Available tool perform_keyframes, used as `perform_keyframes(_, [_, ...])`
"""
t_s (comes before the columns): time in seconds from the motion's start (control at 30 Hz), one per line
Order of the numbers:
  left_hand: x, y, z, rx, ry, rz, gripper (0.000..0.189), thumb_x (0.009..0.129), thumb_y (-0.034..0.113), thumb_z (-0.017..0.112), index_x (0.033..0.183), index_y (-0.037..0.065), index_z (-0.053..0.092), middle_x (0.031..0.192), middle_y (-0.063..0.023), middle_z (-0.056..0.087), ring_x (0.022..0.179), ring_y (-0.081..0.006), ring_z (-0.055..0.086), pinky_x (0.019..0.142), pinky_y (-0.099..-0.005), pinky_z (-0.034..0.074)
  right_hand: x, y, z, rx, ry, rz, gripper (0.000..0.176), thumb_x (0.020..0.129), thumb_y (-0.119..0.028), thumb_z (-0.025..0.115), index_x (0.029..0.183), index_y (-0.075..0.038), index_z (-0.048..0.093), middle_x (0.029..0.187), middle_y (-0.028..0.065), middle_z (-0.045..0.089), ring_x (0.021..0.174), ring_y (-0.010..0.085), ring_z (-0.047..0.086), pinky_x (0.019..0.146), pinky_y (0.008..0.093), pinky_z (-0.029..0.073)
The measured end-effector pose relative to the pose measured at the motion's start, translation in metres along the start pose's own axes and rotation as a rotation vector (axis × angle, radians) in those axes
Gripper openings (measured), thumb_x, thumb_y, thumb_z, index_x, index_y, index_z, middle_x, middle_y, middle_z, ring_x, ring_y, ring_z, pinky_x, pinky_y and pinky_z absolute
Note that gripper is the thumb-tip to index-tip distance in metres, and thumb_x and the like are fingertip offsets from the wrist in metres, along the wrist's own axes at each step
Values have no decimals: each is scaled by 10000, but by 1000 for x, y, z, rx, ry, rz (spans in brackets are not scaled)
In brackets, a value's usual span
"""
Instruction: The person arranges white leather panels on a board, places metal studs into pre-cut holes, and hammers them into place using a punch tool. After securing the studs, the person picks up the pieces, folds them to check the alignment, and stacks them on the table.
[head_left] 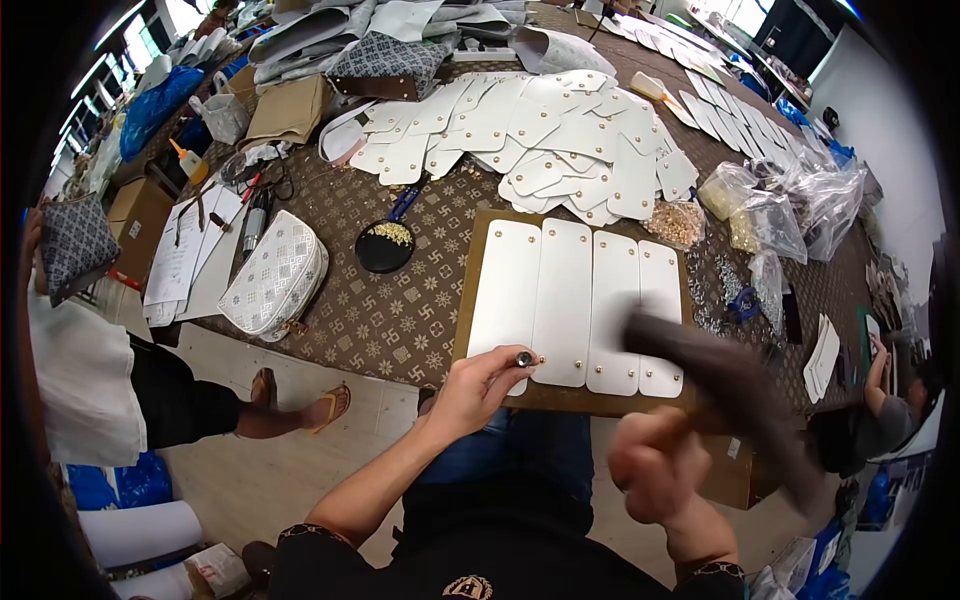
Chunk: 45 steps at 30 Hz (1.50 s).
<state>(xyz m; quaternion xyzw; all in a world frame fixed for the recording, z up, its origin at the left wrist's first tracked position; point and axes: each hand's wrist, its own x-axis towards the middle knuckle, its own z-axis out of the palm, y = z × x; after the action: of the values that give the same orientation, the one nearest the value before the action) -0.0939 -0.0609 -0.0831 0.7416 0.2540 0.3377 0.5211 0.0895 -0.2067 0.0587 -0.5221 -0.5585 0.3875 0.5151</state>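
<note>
My left hand (474, 392) is closed around a short metal rivet setter (523, 358), its round end facing up. It stands at the lower right corner of the leftmost white panel (502, 285). My right hand (658, 468) grips a dark mallet (715, 380), smeared by motion, raised over the right side of the brown board (466, 318). Several white panels lie side by side on that board, with small gold-coloured studs at their ends. The mallet hides part of the panels at right.
Beyond the board lies a large heap of white panels (540, 130). A black dish (386, 246) of small gold pieces and a white patterned pouch (280, 275) sit at left. Clear plastic bags (790, 200) lie at right. People are on both sides.
</note>
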Motion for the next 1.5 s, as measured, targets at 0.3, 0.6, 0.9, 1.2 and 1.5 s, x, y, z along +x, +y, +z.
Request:
perform_keyframes(0.3, [11,9,5,-73,-1,-52,205,1006,6,653,1209,-6,679,1011,-107,766,904,-111,721,748,-266,560,-26,50,-2,89,171,391,252,1080,-216,528,908,-35,556,610,-9,520,480,69,469,455,238,372])
perform_keyframes(0.6, [28,10,18,-9,-62,-85,196,1003,21,662,1196,-2,681,985,-118,760,901,-150,729,798,-281,562,-28,40,-10,30,143,534,328,1073,-289,587,896,-12,583,633,-1,563,512,67,510,480,245,401])
perform_keyframes(0.9, [30,-2,20,-7,-65,-11,179,1003,16,648,1180,2,675,968,-139,757,879,-183,734,789,-295,565,-5,0,-14,-365,13,106,326,1030,-305,645,873,-25,591,630,124,598,559,346,605,534,413,463])
perform_keyframes(1.2, [41,9,38,-149,-67,0,223,998,8,659,1221,9,665,999,-104,764,975,-149,739,854,-273,576,-38,31,-21,63,267,348,268,1075,-232,558,936,-7,604,613,-6,550,520,56,503,480,251,397])
perform_keyframes(1.5, [51,-3,63,-115,-195,-5,207,1008,-16,627,1213,-17,656,1065,-108,759,1034,-192,733,911,-309,582,-42,8,-35,-66,270,378,265,1065,-209,548,912,1,603,601,8,559,499,68,501,462,245,382])
